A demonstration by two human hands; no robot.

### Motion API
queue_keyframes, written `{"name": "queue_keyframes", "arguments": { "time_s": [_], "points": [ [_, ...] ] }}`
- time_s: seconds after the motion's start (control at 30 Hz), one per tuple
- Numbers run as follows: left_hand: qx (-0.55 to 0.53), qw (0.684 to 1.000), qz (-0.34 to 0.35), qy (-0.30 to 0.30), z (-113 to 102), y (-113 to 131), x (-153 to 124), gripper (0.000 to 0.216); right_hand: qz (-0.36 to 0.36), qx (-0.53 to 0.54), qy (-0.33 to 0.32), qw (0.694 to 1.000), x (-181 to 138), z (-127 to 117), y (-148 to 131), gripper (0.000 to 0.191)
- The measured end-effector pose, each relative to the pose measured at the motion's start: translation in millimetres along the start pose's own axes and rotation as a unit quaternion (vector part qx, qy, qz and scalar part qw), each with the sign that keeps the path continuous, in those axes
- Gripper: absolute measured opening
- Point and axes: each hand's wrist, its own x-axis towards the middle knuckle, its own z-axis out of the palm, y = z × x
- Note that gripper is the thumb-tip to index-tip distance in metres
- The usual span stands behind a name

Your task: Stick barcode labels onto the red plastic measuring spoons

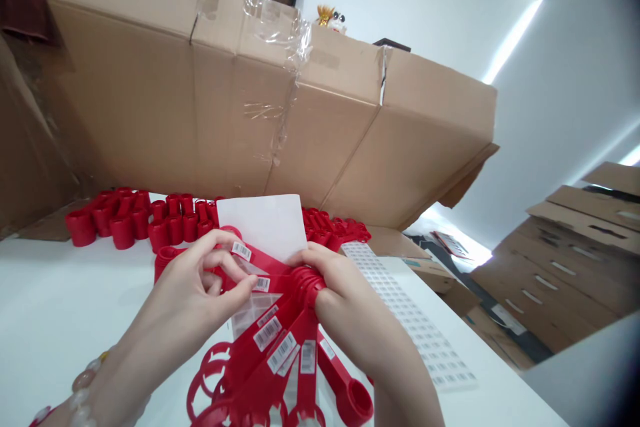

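My right hand point(345, 300) is closed around a fanned bundle of red plastic handled parts point(280, 347), most bearing small barcode stickers. My left hand point(200, 287) pinches a barcode sticker point(261, 284) against one red handle, thumb and forefinger together. Another sticker point(241, 251) sits on the handle just above. A white backing sheet point(263, 223) stands behind the bundle, between the hands. A bead bracelet point(83, 380) is on my left wrist.
A row of red plastic cups point(130, 217) lines the white table point(55, 307) in front of a large taped cardboard box point(250, 93). A sheet of barcode labels point(410, 313) lies to the right. Flattened cardboard boxes point(555, 267) are stacked lower right.
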Motion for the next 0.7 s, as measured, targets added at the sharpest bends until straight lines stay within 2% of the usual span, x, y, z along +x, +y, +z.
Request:
{"name": "queue_keyframes", "arguments": {
  "time_s": [0.3,0.63,0.7],
  "points": [
    [-0.006,1.000,-0.010,0.020,4.4,3.2,-0.3,0.033,0.008,-0.007,0.006,1.000,-0.7,-1.0,-3.3,0.048],
    [-0.086,0.995,-0.048,0.010,3.5,8.8,2.5,0.037,0.024,-0.036,0.040,0.998,0.5,-1.3,-0.8,0.025],
    [-0.090,0.995,-0.039,0.013,4.9,7.7,3.2,0.041,0.023,-0.031,0.039,0.998,-0.6,-1.6,-1.1,0.024]
  ]
}}
